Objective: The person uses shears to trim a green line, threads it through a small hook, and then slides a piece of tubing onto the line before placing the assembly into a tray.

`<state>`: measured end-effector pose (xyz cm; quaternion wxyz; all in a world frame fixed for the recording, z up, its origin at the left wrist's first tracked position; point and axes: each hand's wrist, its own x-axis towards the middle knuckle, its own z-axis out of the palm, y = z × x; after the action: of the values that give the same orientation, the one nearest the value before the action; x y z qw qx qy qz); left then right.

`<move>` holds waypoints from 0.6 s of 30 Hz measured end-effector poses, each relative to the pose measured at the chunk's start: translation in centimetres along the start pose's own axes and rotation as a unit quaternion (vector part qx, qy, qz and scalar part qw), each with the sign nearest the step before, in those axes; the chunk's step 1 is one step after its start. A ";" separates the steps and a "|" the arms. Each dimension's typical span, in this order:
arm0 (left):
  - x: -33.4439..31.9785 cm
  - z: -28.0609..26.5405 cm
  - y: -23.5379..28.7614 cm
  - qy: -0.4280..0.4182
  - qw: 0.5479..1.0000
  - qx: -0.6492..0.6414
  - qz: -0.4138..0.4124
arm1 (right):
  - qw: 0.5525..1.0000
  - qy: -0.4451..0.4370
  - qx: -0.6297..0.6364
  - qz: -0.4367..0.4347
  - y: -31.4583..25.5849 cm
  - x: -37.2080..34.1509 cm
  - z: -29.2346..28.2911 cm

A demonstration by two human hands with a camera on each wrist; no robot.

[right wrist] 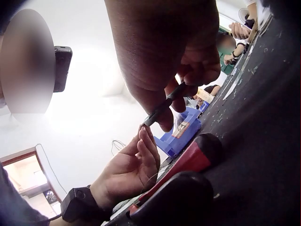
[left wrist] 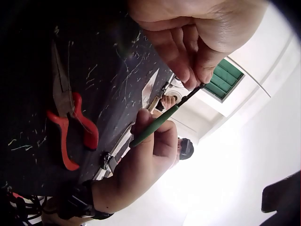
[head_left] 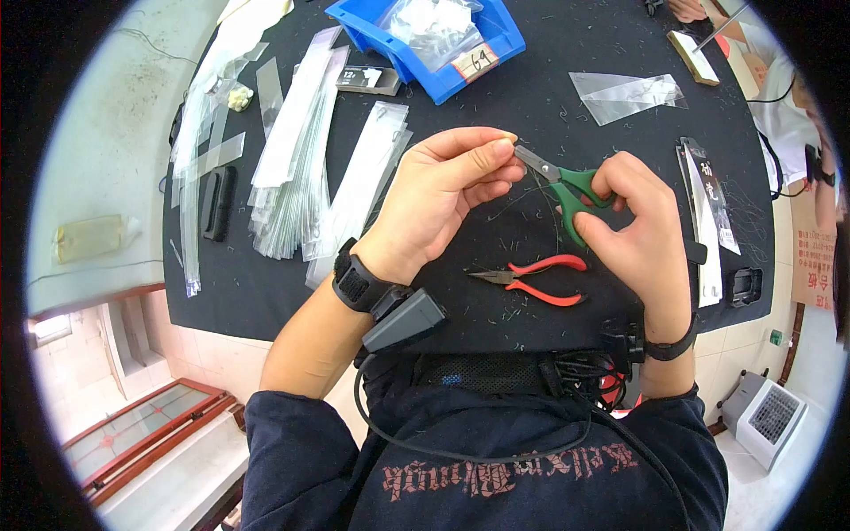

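Observation:
My left hand (head_left: pixel 443 186) is raised over the black table, thumb and index fingertip pinched together on the end of a fine thread (head_left: pixel 508 206), most of it hidden by the fingers. In my right hand (head_left: pixel 645 212) is a pair of green-handled scissors (head_left: pixel 551 172), thumb and fingers through the loops. The scissors' blade tips reach right to the left fingertips; in the left wrist view the scissors (left wrist: pixel 157 123) appear edge-on. Below both hands lie red-handled pliers (head_left: pixel 506 277), jaws pointing left.
Bundles of clear plastic sleeves (head_left: pixel 288 190) cover the left side. A blue bin (head_left: pixel 416 66) with plastic bags stands at the back. Sleeves (head_left: pixel 624 96) and a black-labelled packet (head_left: pixel 708 186) lie right. Thread scraps litter the black cloth (head_left: pixel 425 323). Another person's hand (head_left: pixel 689 9) shows far right.

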<state>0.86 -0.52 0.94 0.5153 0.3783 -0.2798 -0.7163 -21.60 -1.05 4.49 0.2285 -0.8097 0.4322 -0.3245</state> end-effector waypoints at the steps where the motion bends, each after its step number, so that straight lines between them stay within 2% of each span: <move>1: 0.0 0.0 0.0 -0.001 1.000 -0.001 0.001 | 1.000 0.001 -0.001 0.000 0.0 0.0 0.0; 18: 0.1 -0.2 -0.4 -0.003 1.000 0.021 0.022 | 0.999 -0.018 -0.023 0.015 0.0 -0.3 -0.1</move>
<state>0.79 -0.53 0.50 0.5222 0.3803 -0.3048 -0.6999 -21.76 -0.78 4.43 0.2226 -0.8139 0.4473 -0.2966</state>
